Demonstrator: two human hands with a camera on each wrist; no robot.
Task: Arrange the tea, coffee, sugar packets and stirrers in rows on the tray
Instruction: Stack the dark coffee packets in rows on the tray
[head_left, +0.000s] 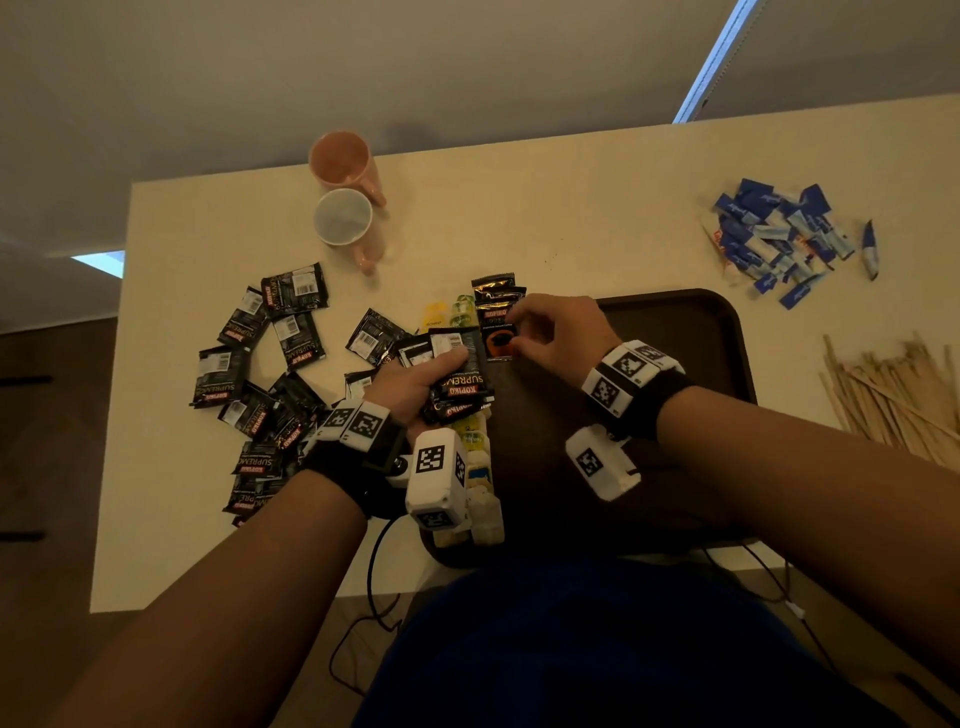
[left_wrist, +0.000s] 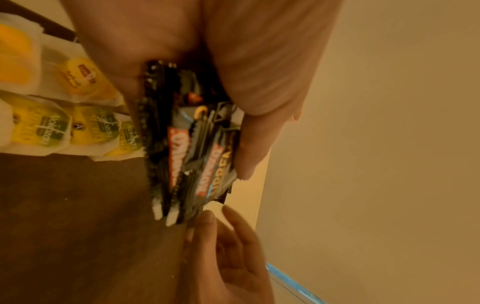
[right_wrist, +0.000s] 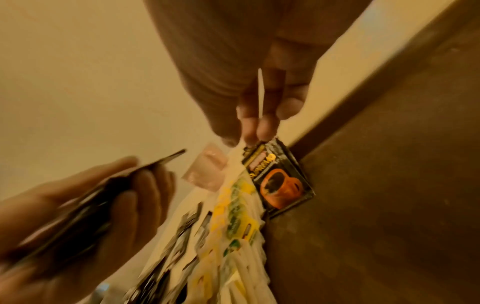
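My left hand (head_left: 453, 364) grips a stack of black coffee packets (head_left: 460, 382) over the left edge of the dark tray (head_left: 675, 322); the left wrist view shows the stack (left_wrist: 197, 154) fanned under my thumb. At the tray's far left corner my right hand (head_left: 519, 332) pinches a thin packet seen edge-on (right_wrist: 260, 92). Its fingertips touch the top of a coffee packet with an orange cup (right_wrist: 281, 181) that lies flat on the tray. Yellow and green tea bags (head_left: 470, 441) run in a column along the tray's left side.
Several loose coffee packets (head_left: 249, 374) lie scattered on the table left of the tray. Blue sugar packets (head_left: 779, 239) are piled at the far right, wooden stirrers (head_left: 898, 400) at the right edge. Two mugs (head_left: 343, 208) stand at the back.
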